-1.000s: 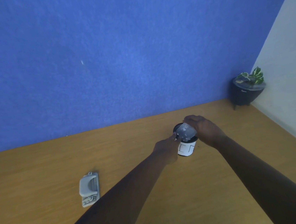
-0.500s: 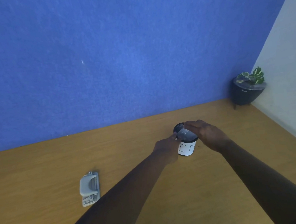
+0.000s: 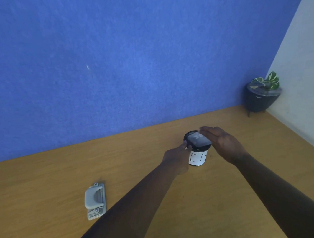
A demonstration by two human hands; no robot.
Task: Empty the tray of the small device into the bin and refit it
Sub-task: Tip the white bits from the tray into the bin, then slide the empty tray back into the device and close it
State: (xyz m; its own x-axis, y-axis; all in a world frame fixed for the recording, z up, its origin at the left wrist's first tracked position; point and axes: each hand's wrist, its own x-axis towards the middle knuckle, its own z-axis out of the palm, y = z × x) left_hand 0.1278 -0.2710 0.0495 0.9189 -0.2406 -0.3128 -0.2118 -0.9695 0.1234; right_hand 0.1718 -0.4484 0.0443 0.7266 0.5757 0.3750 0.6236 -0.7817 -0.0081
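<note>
Right over the mouth of the bin (image 3: 198, 158), the clear tray (image 3: 198, 139) is held flat-ish and slightly tilted, its pale grey contents showing through the plastic. That bin is a small white cup-like pot with a dark rim and black lines drawn on its side, standing upright on the wooden table (image 3: 228, 198). At the bin's near-left rim the left hand (image 3: 175, 155) pinches the tray's edge between thumb and fingertips, the remaining fingers curled under; whether the palm also touches the bin's side I cannot tell. On the bin's right the right hand (image 3: 221, 143) lies with fingers straight and pressed together, palm down, the fingertips against the far right edge of the tray; how the thumb sits is hidden beneath the hand. Both bare forearms run back from the bin toward the near edge of the table, and a bit of blue sleeve shows at the bottom.

Well to the left of the bin and nearer the viewer, the small grey device (image 3: 95, 201) lies flat on the table, apart from both arms, a metal part showing at its near end. Far to the right of the bin, in the corner where the blue wall (image 3: 108, 65) meets a pale wall, a dark pot with a green and white leafy plant (image 3: 262, 96) stands on short legs
</note>
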